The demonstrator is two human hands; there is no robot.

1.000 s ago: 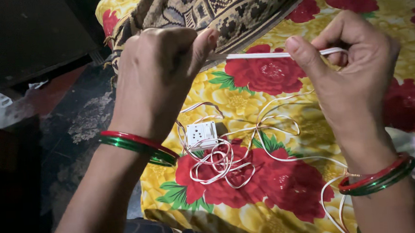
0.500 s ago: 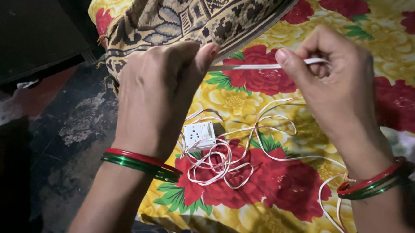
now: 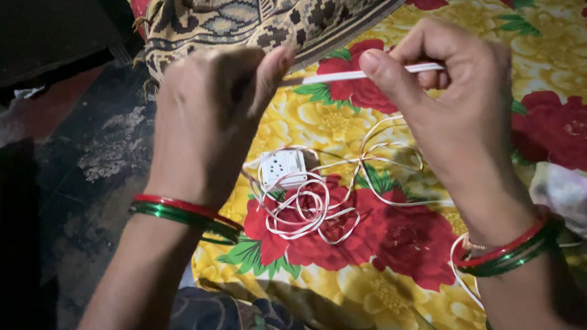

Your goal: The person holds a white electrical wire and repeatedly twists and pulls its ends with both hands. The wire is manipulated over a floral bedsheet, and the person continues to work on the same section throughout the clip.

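Both hands are up over the floral sheet [image 3: 554, 31], working one thin white wire [image 3: 342, 77]. Left hand [image 3: 211, 119] is curled into a loose fist, thumb and fingers pinching the wire's left end. Right hand [image 3: 457, 103] is pinching the same wire further along, thumb pressing it against the fingers. The hands are sitting apart, with a short straight stretch pulled taut between them.

Socket [image 3: 284, 168], small, white and square, is lying on the sheet below and between the hands, near the sheet's left edge. Tangle [image 3: 309, 208] of thin white wire is lying against and just below it; loops are trailing right toward the right wrist. Whether the held wire joins that tangle cannot be told.

Judging by the layout: only that one stretch is being held straight, the rest is lying unsorted, the socket is lying untouched. Looks early, with most of the wire left.

Patterned cloth [image 3: 265, 16] is lying across the sheet's top edge. Red and green bangles [image 3: 182, 214] are sitting on both wrists.
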